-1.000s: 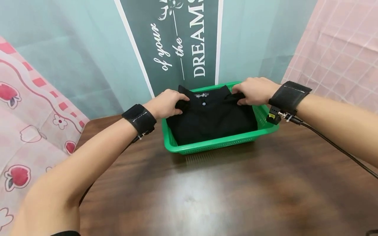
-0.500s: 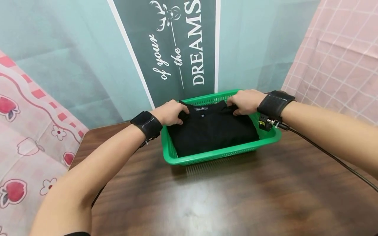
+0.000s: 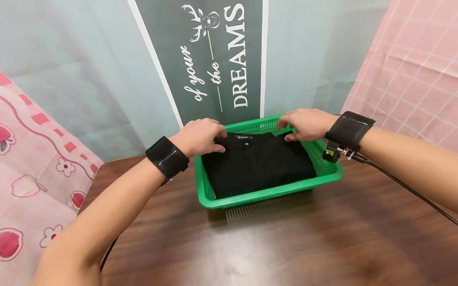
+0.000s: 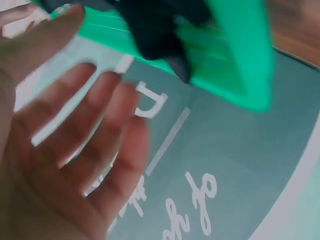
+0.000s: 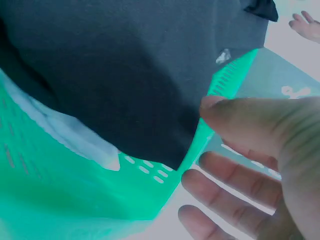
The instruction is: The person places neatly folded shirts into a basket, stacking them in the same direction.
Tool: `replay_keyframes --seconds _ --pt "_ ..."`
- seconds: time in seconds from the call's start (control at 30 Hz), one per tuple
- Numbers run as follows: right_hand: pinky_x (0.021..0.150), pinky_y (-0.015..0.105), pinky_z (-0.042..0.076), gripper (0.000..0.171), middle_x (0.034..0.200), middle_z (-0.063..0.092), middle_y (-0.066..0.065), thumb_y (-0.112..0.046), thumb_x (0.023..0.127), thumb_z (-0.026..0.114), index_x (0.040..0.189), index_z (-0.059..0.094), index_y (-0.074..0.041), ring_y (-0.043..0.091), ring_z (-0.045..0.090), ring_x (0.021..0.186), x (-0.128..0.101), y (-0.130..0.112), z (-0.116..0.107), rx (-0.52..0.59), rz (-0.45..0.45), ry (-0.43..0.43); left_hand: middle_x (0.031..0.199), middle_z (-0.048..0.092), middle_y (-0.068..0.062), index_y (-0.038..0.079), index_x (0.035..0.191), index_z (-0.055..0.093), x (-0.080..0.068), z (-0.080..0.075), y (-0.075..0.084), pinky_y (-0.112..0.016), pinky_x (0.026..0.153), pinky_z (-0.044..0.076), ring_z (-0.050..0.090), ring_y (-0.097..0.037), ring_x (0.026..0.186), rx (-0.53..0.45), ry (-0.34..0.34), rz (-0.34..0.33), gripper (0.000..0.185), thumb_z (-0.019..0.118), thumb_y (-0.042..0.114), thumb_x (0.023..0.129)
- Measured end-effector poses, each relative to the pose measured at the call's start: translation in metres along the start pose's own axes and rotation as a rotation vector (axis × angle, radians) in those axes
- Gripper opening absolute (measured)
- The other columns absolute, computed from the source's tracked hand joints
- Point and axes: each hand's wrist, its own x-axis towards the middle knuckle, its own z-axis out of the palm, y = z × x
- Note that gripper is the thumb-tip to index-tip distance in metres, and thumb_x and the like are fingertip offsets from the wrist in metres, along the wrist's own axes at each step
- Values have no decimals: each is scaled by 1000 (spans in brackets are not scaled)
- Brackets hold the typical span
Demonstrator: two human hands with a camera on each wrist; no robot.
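Observation:
A folded black shirt [image 3: 261, 167] lies in a green plastic basket [image 3: 272, 193], its collar label and a button showing near the far side. My left hand [image 3: 202, 137] hovers over the shirt's far left corner. In the left wrist view its fingers are spread and hold nothing, apart from the dark cloth. Above the far right corner is my right hand [image 3: 309, 124]. The right wrist view shows its thumb and fingers parted, with no cloth between them. Under the shirt, a pale blue-white cloth [image 5: 75, 132] peeks out along the basket's side.
The basket stands on a brown wooden table [image 3: 286, 238], close to a teal curtain [image 3: 304, 59] with a lettered dark panel. Pink patterned cloth [image 3: 32, 178] hangs at the left, and pink checked cloth [image 3: 411, 79] at the right. A black cable [image 3: 400, 182] runs from the right wrist.
Both hands have let go of the shirt's far corners and their fingers have opened. The shirt's collar end has sunk flat into the basket. The head view has tilted up slightly.

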Motion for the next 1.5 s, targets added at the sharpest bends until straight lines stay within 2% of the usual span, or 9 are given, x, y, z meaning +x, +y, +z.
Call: replay_keyframes --seconds 0.1,0.3,0.5,0.73,0.87,0.97,1.13,1.3,1.5 --pt "90 53 56 37 129 69 14 -20 95 80 128 70 -10 33 68 110 1 2 4 -14 -26 -15 132 73 -8 15 135 72 4 -4 8 -49 100 57 68 -28 119 14 -124 6 51 81 40 93" --pt "98 56 56 40 135 68 18 -21 96 78 132 69 -6 39 66 123 6 0 22 -28 -51 -85 144 67 -11 13 150 60 10 8 15 -46 109 54 64 -28 132 41 -362 -98 71 80 49 92" --pt "97 56 56 42 134 70 19 -23 98 76 136 68 -7 40 67 122 6 3 29 -22 -24 -143 128 74 -10 10 137 70 12 24 14 -48 112 44 64 -29 124 86 -415 -126 67 73 61 93" --pt "92 53 58 41 134 70 22 -22 102 70 139 66 -4 40 70 116 9 4 31 -29 -34 -221 116 75 -9 10 126 73 12 32 17 -43 100 37 59 -27 115 128 -478 -152 71 58 73 96" --pt "92 54 58 41 134 69 23 -20 102 69 140 66 -3 41 69 117 9 2 32 -36 -35 -234 110 75 -8 10 119 75 11 34 17 -43 98 36 62 -26 110 119 -461 -148 69 58 73 96" --pt "95 55 57 41 136 68 21 -20 101 71 138 67 -4 41 67 121 6 1 30 -50 -40 -199 115 76 -8 10 119 76 7 32 17 -45 101 39 63 -27 113 133 -381 -124 65 66 70 94" --pt "103 59 53 42 145 63 21 -24 98 74 137 68 -7 43 62 132 -5 -1 25 -76 -31 -149 134 73 -9 12 129 75 -5 28 22 -49 104 48 65 -30 126 191 -222 -22 55 83 49 89" --pt "106 60 51 46 155 55 24 -29 96 78 137 69 -10 45 56 140 -18 -3 21 -88 -70 -124 122 76 -7 17 128 77 -16 29 30 -45 95 58 71 -26 117 200 -122 95 44 89 30 87" --pt "110 58 49 54 157 54 21 -38 98 75 145 64 -14 41 54 143 -17 -25 20 -46 -213 -162 151 63 -10 19 143 67 -13 31 44 -45 110 54 64 -29 135 40 -207 258 55 76 47 96"
